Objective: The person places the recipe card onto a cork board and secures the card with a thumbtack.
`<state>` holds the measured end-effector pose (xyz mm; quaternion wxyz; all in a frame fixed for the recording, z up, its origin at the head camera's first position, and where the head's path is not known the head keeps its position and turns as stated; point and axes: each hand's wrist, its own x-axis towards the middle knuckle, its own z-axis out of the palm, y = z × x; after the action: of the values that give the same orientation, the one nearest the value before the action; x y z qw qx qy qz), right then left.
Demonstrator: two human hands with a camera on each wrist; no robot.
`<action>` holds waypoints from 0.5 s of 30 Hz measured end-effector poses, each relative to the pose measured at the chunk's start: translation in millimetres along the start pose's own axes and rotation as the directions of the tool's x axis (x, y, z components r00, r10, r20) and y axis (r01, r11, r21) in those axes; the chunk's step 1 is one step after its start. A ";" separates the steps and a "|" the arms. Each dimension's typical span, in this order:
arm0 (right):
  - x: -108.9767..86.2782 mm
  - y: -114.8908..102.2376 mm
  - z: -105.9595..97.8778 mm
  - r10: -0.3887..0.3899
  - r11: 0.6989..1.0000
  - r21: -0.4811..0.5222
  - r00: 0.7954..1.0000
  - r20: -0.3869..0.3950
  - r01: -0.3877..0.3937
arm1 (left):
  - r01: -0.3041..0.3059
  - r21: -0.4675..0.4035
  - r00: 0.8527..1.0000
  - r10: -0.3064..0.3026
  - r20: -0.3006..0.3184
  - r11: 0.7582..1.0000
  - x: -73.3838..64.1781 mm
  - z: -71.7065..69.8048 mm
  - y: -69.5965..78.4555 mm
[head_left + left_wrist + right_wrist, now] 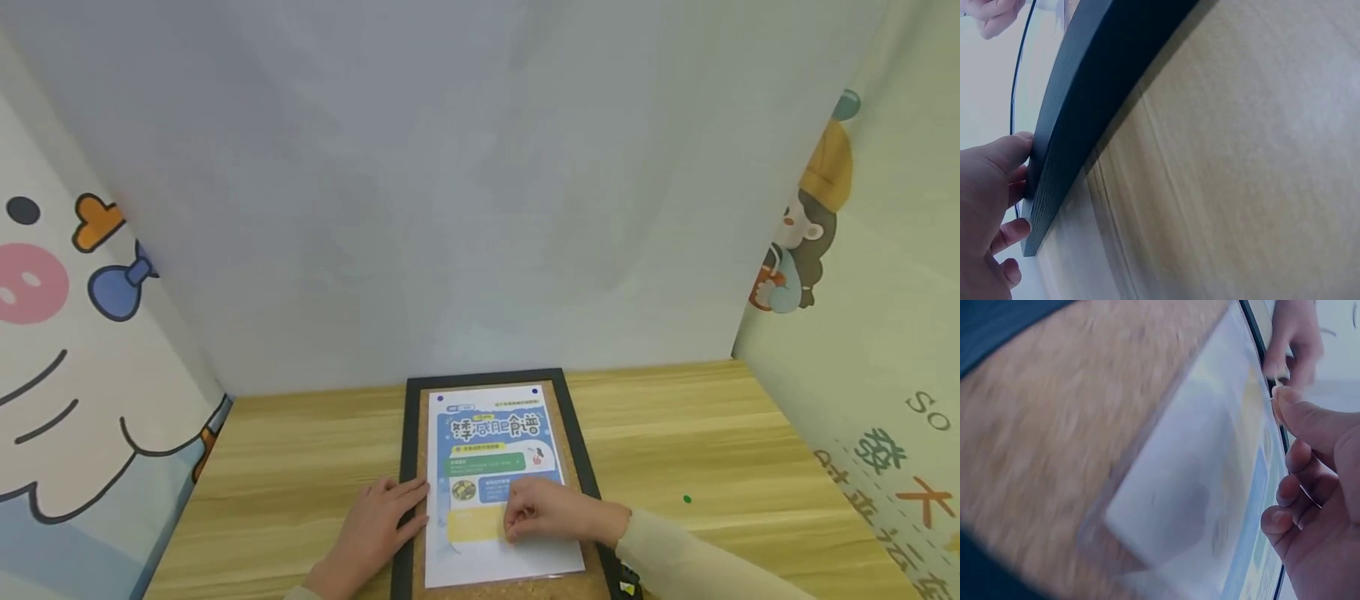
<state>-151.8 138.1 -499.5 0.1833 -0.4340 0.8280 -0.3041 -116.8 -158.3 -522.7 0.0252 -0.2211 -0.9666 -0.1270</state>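
A printed poster sheet (502, 560) in a clear sleeve lies on a black-framed cork board (572, 433), with blue thumbtacks (440, 398) at its two top corners. My right hand (551, 510) is over the lower right part of the sheet. Its thumb and index finger (1288, 394) pinch a tiny thumbtack, mostly hidden; a thin pale point (1270, 399) shows at the fingertips, and the other fingers curl in. My left hand (378, 525) rests on the left side of the frame (1066, 119), fingers extended to the sheet's left edge.
A green thumbtack (687, 499) lies on the wood-grain table (720, 433) right of the board. A dark object with a yellow mark (628, 583) sits by the board's lower right corner, partly under my right sleeve (690, 558). Printed panels (847, 350) and a white backdrop (465, 183) enclose the table.
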 end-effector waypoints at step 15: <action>39.4 -20.9 33.1 -0.144 0.987 -0.044 0.980 0.139 0.152 | -0.019 -0.033 1.000 0.019 -0.009 0.999 -2.1 1.4 -2.4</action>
<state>-142.3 84.9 -512.0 0.2042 -0.5188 0.7870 -0.2643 -115.9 -160.9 -524.9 0.0268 -0.2303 -0.9621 -0.1436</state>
